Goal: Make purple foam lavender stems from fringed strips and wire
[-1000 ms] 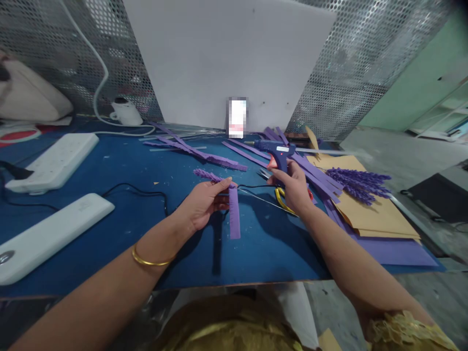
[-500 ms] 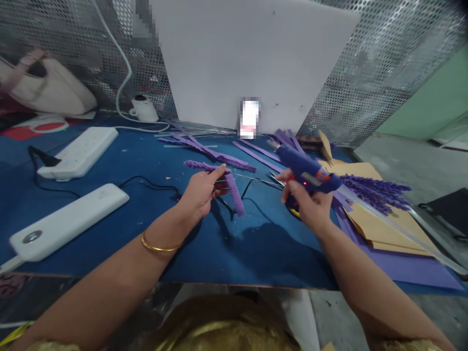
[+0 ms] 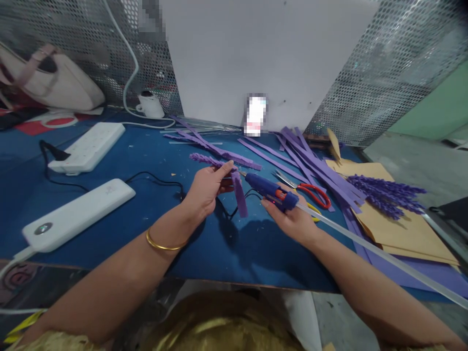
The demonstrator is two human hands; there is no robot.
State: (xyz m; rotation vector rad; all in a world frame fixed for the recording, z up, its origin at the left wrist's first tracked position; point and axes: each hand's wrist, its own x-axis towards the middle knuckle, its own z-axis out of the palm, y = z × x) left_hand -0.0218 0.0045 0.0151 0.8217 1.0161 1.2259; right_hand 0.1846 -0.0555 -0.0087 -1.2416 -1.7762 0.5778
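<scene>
My left hand (image 3: 206, 190) pinches a purple paper lavender stem (image 3: 204, 159), its fringed tip pointing left. From the pinch a purple paper strip (image 3: 240, 197) hangs down over the table. My right hand (image 3: 292, 219) is wrapped round a blue hot glue gun (image 3: 268, 187), with a small red light lit on its side. The nozzle is right beside the strip near my left fingertips; whether they touch I cannot tell. A long clear glue stick (image 3: 365, 241) trails out of the gun's back to the right. Scissors (image 3: 310, 192) with red and yellow handles lie behind my right hand.
Purple strips (image 3: 310, 161) lie at the back, near a lit phone (image 3: 256, 114) against a white board. Finished lavender stems (image 3: 387, 192) rest on brown paper (image 3: 413, 234) at right. A power strip (image 3: 87, 148) and white power bank (image 3: 78, 214) with cables occupy the left.
My right hand has brought the glue gun left and down, its nozzle now near the strip at my left hand. The scissors are more exposed. My left hand keeps its pinch.
</scene>
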